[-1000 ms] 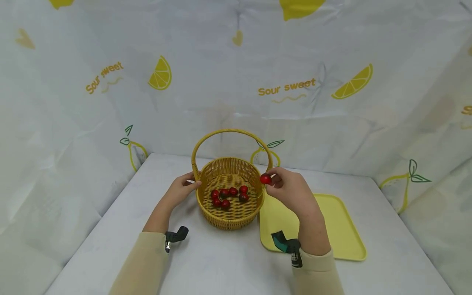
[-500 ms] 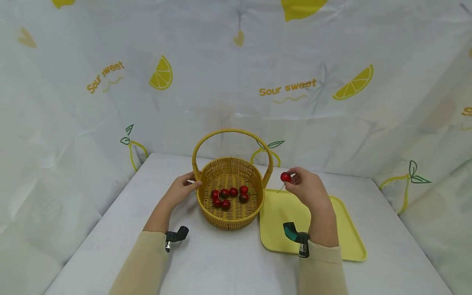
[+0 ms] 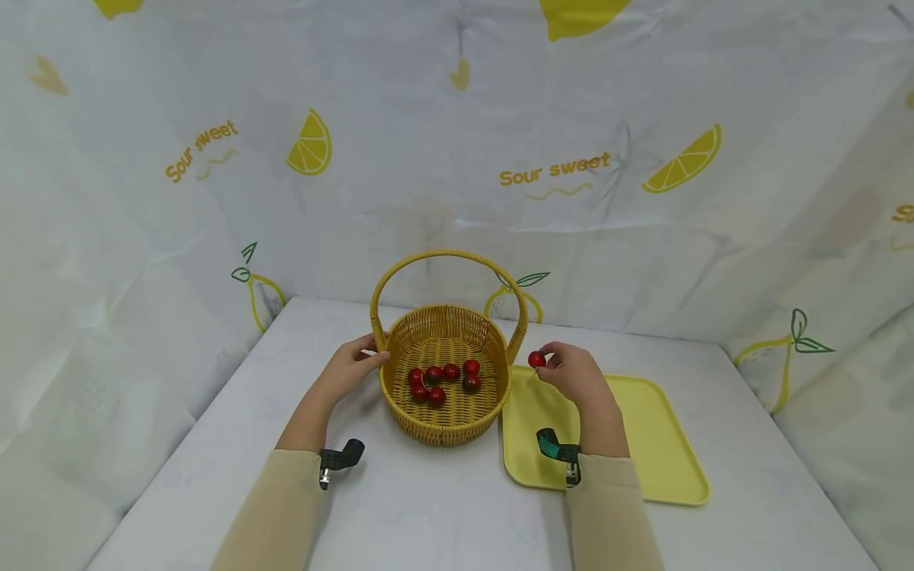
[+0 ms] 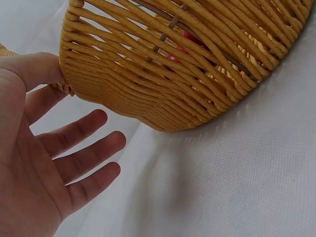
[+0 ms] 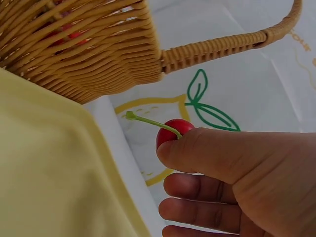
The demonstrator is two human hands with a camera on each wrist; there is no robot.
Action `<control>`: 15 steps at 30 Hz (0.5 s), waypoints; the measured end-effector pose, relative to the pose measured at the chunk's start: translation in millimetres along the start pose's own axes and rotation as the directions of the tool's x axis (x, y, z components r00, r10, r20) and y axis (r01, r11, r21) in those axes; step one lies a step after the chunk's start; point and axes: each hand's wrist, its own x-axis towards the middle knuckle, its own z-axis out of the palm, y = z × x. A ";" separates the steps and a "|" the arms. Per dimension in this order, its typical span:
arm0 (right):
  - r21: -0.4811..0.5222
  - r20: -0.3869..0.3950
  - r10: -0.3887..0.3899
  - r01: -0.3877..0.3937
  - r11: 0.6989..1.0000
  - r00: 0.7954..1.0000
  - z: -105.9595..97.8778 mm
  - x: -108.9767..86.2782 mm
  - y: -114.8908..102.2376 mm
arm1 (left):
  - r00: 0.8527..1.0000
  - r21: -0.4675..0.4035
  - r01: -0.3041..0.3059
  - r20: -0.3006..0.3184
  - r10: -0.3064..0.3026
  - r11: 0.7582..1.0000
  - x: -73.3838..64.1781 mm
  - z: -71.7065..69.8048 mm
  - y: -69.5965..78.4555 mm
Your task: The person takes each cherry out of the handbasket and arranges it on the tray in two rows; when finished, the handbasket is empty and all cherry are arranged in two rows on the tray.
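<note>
A yellow wicker basket with a tall arched handle stands mid-table, several dark red cherries lying on its bottom. My left hand grips its left rim by the handle's base between thumb and index finger; the other three fingers spread apart below, as the left wrist view shows. Just right of the basket, my right hand pinches a red cherry between thumb and index finger. Its green stem points toward the basket side in the right wrist view. The cherry overlaps the far left corner of a yellow tray.
The tray lies right of the basket, partly under my right forearm. A white sheet printed with lemons hangs behind and beside the white table. Each wrist carries a small black camera mount.
My right hand has carried the cherry from the basket's right rim out to the right, then back a little left and lower. The left hand and basket have stayed still.
</note>
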 end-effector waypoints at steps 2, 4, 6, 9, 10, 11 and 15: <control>-0.008 0.008 0.002 -0.002 1.000 1.000 7.3 3.4 1.6 | 1.000 0.007 -0.004 0.002 0.004 1.000 -0.1 -0.3 -0.5; -0.018 0.014 -0.007 0.007 1.000 1.000 14.2 6.7 3.7 | 1.000 0.008 -0.004 0.003 0.004 1.000 -0.1 -0.4 -0.9; -0.028 0.020 -0.023 0.024 0.999 1.000 20.2 9.6 5.4 | 1.000 0.007 -0.005 0.004 0.005 1.000 -0.5 -0.3 -0.5; -0.048 0.027 -0.033 0.034 0.998 0.999 28.4 14.2 7.1 | 1.000 0.001 -0.005 0.006 0.005 1.000 -1.2 -0.2 0.0; -0.054 0.030 -0.035 0.037 0.998 0.999 31.0 15.5 7.4 | 1.000 0.000 -0.006 0.007 0.006 1.000 -1.5 -0.2 0.3; -0.061 0.032 -0.034 0.036 0.997 0.999 33.5 16.5 7.4 | 1.000 0.000 -0.007 0.008 0.007 1.000 -1.7 -0.1 0.5; -0.105 0.021 -0.028 0.030 0.994 0.999 43.2 19.6 8.0 | 1.000 0.001 -0.008 0.008 0.008 1.000 -1.4 -0.1 -0.2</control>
